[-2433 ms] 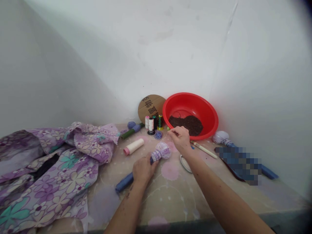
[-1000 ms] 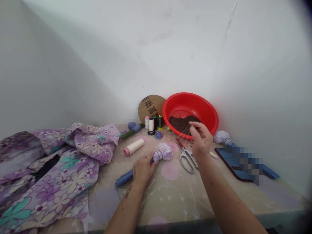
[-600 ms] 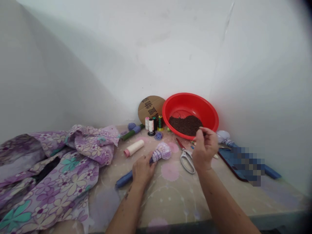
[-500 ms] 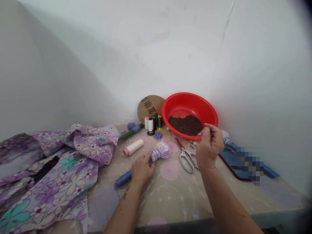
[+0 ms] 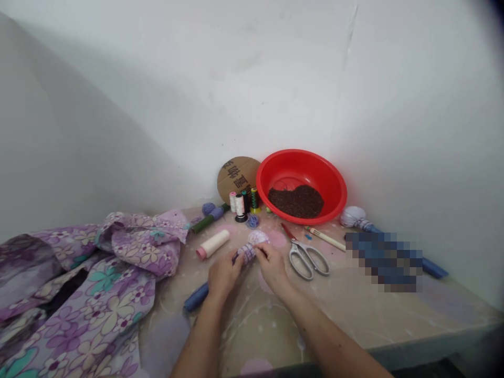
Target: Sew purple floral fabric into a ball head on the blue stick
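- While the left hand [image 5: 225,274] and right hand [image 5: 272,266] meet on it, the lilac cloth bundle [image 5: 256,239] lies on the patterned tabletop [image 5: 326,315], near the spools, its bound neck [image 5: 246,254] between them.
- Fingers [image 5: 236,261] of both hands curl nearly closed, pinching the neck from either side; any thread held is too fine to tell.
- An even, firm pinch from both sides would keep the binding from slipping.
- A blue cloth roll [image 5: 196,297] runs near-left from the bundle.
- Steel scissors [image 5: 305,258] lie just right; a red basin [image 5: 299,173] stands far.

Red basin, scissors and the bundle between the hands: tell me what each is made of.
The red basin looks like moulded plastic, glossy with a smooth rim. The scissors seem metal, with silvery loop handles and a red blade end. The cloth bundle looks like thin lilac fabric, soft and matt, gathered into a ball and seemingly bound.
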`<state>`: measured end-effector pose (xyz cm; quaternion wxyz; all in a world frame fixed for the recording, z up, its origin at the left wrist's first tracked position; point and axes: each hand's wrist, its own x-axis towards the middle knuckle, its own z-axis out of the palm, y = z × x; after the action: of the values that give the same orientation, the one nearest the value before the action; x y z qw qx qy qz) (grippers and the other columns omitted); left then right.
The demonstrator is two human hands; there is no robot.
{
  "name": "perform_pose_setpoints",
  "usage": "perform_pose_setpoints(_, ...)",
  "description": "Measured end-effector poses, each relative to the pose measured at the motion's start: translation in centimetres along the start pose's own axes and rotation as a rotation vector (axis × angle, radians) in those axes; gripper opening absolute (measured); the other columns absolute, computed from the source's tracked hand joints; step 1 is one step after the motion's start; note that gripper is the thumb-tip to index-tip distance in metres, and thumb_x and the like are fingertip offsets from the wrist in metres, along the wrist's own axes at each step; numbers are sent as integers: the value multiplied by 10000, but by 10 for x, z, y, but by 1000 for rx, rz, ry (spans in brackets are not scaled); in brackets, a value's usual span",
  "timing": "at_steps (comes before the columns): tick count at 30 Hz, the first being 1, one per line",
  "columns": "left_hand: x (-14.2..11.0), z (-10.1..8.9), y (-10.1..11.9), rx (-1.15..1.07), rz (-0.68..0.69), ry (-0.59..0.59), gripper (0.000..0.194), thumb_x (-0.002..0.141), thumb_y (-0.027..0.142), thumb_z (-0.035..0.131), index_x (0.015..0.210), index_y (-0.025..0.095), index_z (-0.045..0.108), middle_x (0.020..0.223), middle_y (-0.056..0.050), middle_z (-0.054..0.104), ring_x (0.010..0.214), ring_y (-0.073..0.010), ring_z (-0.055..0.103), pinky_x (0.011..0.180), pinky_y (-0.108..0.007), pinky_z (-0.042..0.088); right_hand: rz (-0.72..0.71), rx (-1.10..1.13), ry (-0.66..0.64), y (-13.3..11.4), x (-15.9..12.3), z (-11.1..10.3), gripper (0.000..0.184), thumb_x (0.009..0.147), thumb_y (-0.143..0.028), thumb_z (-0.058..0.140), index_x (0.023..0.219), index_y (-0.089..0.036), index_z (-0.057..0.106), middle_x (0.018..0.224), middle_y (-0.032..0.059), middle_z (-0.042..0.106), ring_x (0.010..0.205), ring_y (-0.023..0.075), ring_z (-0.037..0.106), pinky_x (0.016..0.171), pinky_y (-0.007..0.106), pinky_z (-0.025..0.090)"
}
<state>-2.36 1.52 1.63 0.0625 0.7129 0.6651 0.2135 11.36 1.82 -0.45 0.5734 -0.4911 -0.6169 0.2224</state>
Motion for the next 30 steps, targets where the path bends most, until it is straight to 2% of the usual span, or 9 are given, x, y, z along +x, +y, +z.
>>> perform_pose_setpoints(2, 2, 1, -1, -1, -15, -3, 393, 813, 453, 321, 1031, 266, 589, 983, -34, 644, 942, -175, 554, 797, -243, 374, 13, -29, -50, 6, -4, 3, 239, 760, -288, 433, 781, -194, 652, 710, 18, 649, 651, 158, 561, 620, 270, 438)
perform_pose_setpoints(6, 3, 1, -1, -6, -37, -11, 374, 803, 448, 343, 1020, 279, 596, 979, -28, 647, 939, -177, 556, 788, -244, 381, 63, -56, -110, 11, -10, 5, 251, 754, -331, 455, 805, -208, 667, 727, 10, 661, 653, 162, 574, 607, 264, 438)
perform_pose_setpoints(13, 1, -2, 3, 2, -56, -12, 384, 799, 441, 354, 1035, 255, 594, 986, -38, 644, 929, -181, 560, 776, -243, 385, 89, -139, -141, 11, -15, 4, 247, 747, -274, 473, 897, -234, 665, 887, 22, 672, 771, 181, 607, 696, 291, 454)
perform_pose_setpoints(21, 1, -3, 4, -2, -57, -13, 375, 797, 433, 364, 1025, 251, 600, 986, -40, 643, 923, -176, 560, 770, -238, 388, 81, -228, -175, 11, -19, 1, 280, 743, -234, 470, 956, -296, 640, 913, 0, 667, 808, 188, 611, 687, 292, 461)
perform_pose_setpoints(30, 3, -1, 1, -23, -40, -11, 370, 797, 437, 361, 1012, 260, 604, 985, -34, 644, 928, -176, 561, 779, -240, 388, 100, -334, -214, 7, -20, 0, 310, 747, -235, 453, 1000, -304, 619, 959, 14, 650, 853, 222, 606, 705, 332, 461)
